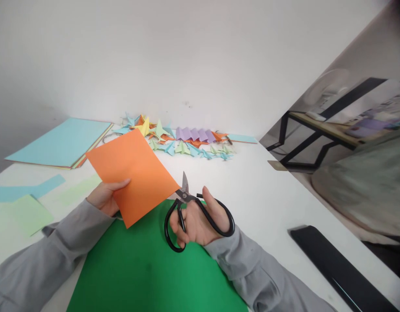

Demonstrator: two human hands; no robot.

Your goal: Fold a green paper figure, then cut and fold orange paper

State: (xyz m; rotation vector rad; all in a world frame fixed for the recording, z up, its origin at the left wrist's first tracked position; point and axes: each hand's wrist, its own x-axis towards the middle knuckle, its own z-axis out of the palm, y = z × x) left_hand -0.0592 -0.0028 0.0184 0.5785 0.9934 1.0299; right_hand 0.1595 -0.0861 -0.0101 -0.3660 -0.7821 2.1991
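An orange paper square is held up by my left hand, with the thumb on its face and the other fingers behind it. My right hand has its fingers through the black handles of a pair of scissors. The scissor blades are spread, and the right corner of the orange paper lies at them. Beneath both hands a green sheet covers the near part of the white table.
Stacked coloured sheets lie at the back left, with blue strips and a pale green piece nearer. Folded paper shapes line the wall. A black object lies at the right.
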